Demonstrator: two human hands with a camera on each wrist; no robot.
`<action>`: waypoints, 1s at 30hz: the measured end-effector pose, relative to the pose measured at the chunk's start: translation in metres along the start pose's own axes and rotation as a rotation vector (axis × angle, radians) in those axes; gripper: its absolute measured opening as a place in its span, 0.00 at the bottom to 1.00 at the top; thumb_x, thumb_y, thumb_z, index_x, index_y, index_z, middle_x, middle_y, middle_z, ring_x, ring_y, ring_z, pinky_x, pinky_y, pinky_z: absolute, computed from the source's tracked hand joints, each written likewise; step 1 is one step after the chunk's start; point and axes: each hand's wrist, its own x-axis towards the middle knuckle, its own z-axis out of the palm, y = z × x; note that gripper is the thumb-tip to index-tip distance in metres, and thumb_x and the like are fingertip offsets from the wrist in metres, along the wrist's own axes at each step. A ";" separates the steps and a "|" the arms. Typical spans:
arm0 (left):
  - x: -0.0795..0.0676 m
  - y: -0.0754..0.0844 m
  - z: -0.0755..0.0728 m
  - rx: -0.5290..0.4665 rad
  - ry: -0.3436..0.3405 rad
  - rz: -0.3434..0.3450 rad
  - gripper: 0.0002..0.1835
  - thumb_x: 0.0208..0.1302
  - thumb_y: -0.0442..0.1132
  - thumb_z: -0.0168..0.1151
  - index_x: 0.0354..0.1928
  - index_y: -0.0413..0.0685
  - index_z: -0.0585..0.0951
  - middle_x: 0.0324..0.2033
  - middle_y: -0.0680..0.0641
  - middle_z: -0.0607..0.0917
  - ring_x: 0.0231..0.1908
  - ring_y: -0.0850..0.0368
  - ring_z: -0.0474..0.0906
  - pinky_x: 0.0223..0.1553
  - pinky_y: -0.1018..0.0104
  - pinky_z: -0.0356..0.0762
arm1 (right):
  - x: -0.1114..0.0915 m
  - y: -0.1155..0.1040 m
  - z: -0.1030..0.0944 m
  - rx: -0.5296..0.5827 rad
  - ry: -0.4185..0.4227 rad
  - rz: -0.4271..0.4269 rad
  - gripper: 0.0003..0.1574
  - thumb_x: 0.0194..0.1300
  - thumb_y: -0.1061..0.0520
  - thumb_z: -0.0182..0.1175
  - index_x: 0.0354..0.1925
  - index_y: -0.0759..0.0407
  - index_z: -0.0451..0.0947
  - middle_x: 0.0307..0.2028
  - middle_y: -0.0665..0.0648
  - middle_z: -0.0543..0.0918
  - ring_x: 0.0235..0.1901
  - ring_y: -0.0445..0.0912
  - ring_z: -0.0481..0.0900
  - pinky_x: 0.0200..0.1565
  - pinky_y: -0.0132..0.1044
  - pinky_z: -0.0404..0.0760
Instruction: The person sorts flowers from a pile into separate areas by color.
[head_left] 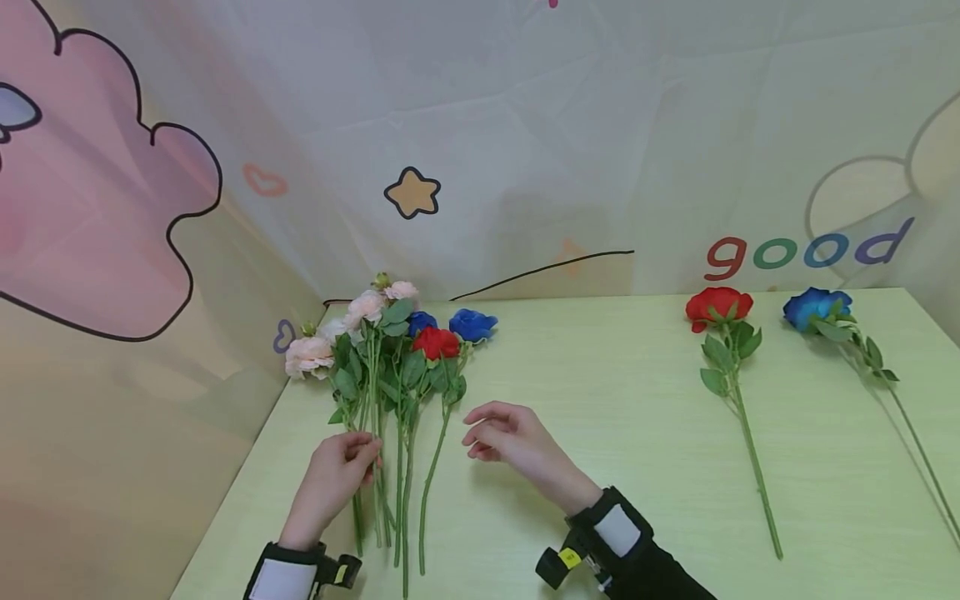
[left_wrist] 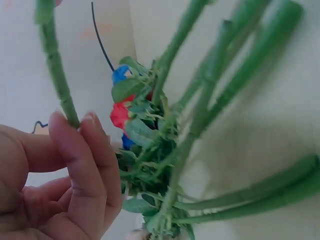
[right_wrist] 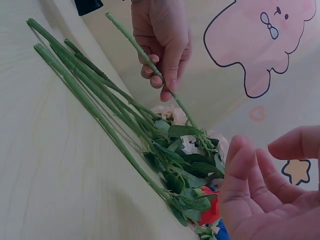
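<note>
pale green table set against a white backdrop printed with a pink cloud, a yellow star and the word "good". at the table's left end lies a bunch of artificial flowers, with pale pink, red and blue blooms pointing toward the backdrop and long green stems running back toward the person. the left hand pinches one stem of the bunch between thumb and fingers; the wrist views show that stem raised a little above the others, which lie flat on the table. the right hand is held just to the right of the bunch, fingers relaxed and slightly curled, holding nothing and touching no stem. well apart, toward the right end of the table, a single red rose and a single blue rose lie side by side, blooms toward the backdrop.
</note>
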 end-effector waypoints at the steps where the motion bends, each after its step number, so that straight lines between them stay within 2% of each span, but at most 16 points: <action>1: -0.001 0.002 0.000 0.004 0.005 0.004 0.13 0.75 0.38 0.55 0.50 0.33 0.81 0.30 0.41 0.87 0.24 0.59 0.77 0.25 0.70 0.75 | -0.001 -0.001 -0.002 -0.006 0.002 -0.002 0.17 0.73 0.61 0.53 0.56 0.68 0.75 0.45 0.70 0.85 0.36 0.41 0.85 0.50 0.40 0.85; 7: -0.008 0.015 0.005 0.012 0.039 0.044 0.13 0.75 0.38 0.55 0.50 0.33 0.81 0.30 0.41 0.86 0.24 0.59 0.78 0.24 0.71 0.70 | -0.006 -0.003 -0.017 -0.043 0.014 -0.012 0.17 0.73 0.61 0.53 0.56 0.69 0.75 0.43 0.68 0.86 0.37 0.43 0.85 0.51 0.41 0.86; 15: -0.014 0.036 0.023 -0.037 0.040 0.125 0.10 0.75 0.35 0.56 0.45 0.34 0.81 0.29 0.40 0.86 0.23 0.60 0.78 0.25 0.70 0.75 | -0.014 -0.003 -0.046 -0.089 0.036 -0.037 0.17 0.75 0.60 0.53 0.55 0.71 0.74 0.41 0.63 0.86 0.38 0.44 0.85 0.47 0.36 0.86; 22: -0.011 0.058 0.055 -0.084 -0.020 0.206 0.10 0.75 0.36 0.56 0.45 0.35 0.82 0.28 0.40 0.85 0.22 0.60 0.78 0.24 0.72 0.73 | -0.025 -0.008 -0.070 -0.129 0.068 -0.043 0.19 0.75 0.59 0.54 0.56 0.71 0.74 0.42 0.64 0.85 0.39 0.44 0.85 0.48 0.34 0.85; 30: -0.005 0.085 0.096 -0.140 -0.138 0.312 0.10 0.75 0.36 0.55 0.45 0.34 0.82 0.28 0.40 0.85 0.23 0.60 0.78 0.26 0.72 0.76 | -0.036 -0.014 -0.096 -0.161 0.123 -0.055 0.21 0.75 0.59 0.54 0.57 0.75 0.71 0.41 0.61 0.85 0.39 0.42 0.86 0.47 0.30 0.84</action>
